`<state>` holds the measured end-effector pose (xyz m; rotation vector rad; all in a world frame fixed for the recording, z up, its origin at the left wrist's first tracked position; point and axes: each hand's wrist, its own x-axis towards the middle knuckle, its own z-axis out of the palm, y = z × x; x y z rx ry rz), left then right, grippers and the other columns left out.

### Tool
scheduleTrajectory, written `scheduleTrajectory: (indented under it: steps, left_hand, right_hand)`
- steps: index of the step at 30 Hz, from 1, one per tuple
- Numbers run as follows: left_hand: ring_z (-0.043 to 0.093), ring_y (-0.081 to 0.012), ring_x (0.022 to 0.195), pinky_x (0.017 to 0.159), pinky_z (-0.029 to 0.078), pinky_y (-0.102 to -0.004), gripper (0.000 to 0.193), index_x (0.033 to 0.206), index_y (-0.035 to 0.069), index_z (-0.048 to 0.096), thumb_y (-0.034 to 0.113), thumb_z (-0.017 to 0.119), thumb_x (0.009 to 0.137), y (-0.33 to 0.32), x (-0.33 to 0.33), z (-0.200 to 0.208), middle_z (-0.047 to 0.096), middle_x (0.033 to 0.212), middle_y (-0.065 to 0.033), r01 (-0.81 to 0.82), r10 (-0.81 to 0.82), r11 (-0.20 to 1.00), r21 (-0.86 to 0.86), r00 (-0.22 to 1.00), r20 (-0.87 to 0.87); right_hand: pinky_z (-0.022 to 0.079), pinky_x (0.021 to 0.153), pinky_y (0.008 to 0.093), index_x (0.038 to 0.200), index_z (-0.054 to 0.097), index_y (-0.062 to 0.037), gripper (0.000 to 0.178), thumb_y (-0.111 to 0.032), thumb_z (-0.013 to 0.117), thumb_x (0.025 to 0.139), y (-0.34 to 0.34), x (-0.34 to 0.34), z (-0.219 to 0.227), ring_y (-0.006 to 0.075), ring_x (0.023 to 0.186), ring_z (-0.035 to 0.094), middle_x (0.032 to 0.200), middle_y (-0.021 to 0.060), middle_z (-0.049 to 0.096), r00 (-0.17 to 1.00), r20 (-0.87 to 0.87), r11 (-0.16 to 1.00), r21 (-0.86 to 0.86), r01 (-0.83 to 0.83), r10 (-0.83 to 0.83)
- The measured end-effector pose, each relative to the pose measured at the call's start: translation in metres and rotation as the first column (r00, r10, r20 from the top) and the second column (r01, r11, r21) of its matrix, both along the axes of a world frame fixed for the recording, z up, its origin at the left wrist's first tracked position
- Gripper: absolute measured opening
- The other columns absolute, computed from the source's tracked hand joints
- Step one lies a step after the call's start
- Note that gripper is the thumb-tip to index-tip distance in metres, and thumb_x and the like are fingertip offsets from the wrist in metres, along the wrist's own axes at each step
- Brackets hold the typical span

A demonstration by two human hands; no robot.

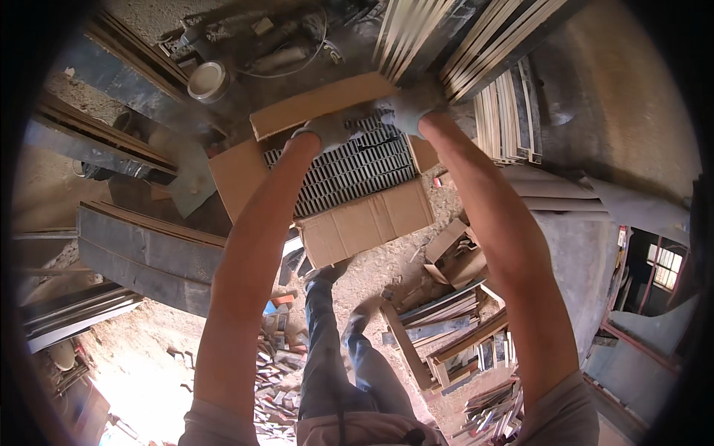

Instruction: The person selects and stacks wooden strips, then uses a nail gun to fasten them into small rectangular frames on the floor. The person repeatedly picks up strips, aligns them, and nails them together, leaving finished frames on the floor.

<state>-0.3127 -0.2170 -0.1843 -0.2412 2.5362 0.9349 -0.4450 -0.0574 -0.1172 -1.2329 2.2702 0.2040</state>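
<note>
Upper centre of the frame: our gloved left hand (325, 131) rests curled on the strips (349, 167) packed in the open cardboard box (364, 223); right hand (411, 108) closes on some. They look stiff, thin, probably light; hold mid-length.

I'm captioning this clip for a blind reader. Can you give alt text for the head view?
Two gloved hands, left and right, reach into an open cardboard box packed with rows of grey slats. Stacked strips and scrap wood lie around on the dusty floor.

Harsh sun glare lower left, dark fisheye-bent rim, slight blur.
</note>
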Motion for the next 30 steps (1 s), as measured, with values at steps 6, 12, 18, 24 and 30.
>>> scheduleTrajectory:
  steps: [6, 12, 18, 24, 30]
  left_hand:
    - [0.049, -0.0300, 0.140, 0.118, 0.038, -0.0427, 0.060, 0.148, 0.022, 0.054, 0.050, 0.067, 0.096, -0.013, -0.021, -0.024, 0.056, 0.148, -0.0114, 0.119, -0.080, 0.981, 0.151, 0.966, -0.245]
    - [0.053, -0.0287, 0.136, 0.115, 0.041, -0.0404, 0.054, 0.144, 0.016, 0.056, 0.045, 0.062, 0.099, 0.006, -0.014, 0.007, 0.059, 0.145, -0.0110, 0.045, -0.025, 0.997, 0.067, 0.960, -0.278]
    - [0.060, -0.0321, 0.125, 0.108, 0.045, -0.0418, 0.043, 0.133, 0.009, 0.062, 0.036, 0.061, 0.099, 0.008, -0.028, -0.019, 0.066, 0.133, -0.0159, -0.130, 0.191, 0.970, 0.204, 0.929, -0.317]
    - [0.065, -0.0333, 0.114, 0.099, 0.048, -0.0431, 0.038, 0.123, 0.004, 0.064, 0.029, 0.064, 0.095, 0.007, -0.020, -0.002, 0.070, 0.122, -0.0179, -0.073, 0.155, 0.869, 0.489, 0.980, -0.128]
    - [0.068, -0.0310, 0.109, 0.095, 0.053, -0.0426, 0.054, 0.124, 0.009, 0.067, 0.046, 0.071, 0.085, 0.011, -0.020, -0.027, 0.072, 0.120, -0.0142, -0.181, 0.137, 0.981, -0.070, 0.902, -0.410]
  right_hand:
    - [0.054, 0.093, 0.0434, 0.131, 0.066, -0.0165, 0.039, -0.013, 0.057, 0.093, -0.016, -0.013, -0.013, 0.0330, 0.107, 0.069, 0.117, 0.0151, 0.073, 1.000, -0.016, 0.999, 0.045, 0.012, -0.011]
    - [0.056, 0.090, 0.0416, 0.118, 0.073, -0.0124, 0.032, -0.012, 0.055, 0.092, -0.023, -0.005, 0.001, 0.0332, 0.107, 0.071, 0.115, 0.0158, 0.073, 0.985, -0.126, 0.991, 0.081, -0.109, 0.119]
    - [0.058, 0.090, 0.0431, 0.117, 0.072, -0.0078, 0.034, -0.008, 0.057, 0.086, -0.025, 0.005, -0.020, 0.0343, 0.109, 0.070, 0.112, 0.0196, 0.073, 0.979, -0.201, 0.999, -0.021, -0.032, 0.027]
    - [0.056, 0.096, 0.0421, 0.118, 0.072, -0.0072, 0.030, -0.013, 0.058, 0.092, -0.031, 0.002, -0.013, 0.0325, 0.120, 0.065, 0.128, 0.0174, 0.068, 0.967, -0.224, 0.992, 0.008, -0.125, 0.123]
    - [0.056, 0.096, 0.0438, 0.121, 0.070, -0.0075, 0.031, -0.018, 0.052, 0.098, -0.039, 0.010, -0.049, 0.0327, 0.121, 0.065, 0.128, 0.0174, 0.068, 0.970, -0.234, 0.951, -0.311, -0.002, -0.074]
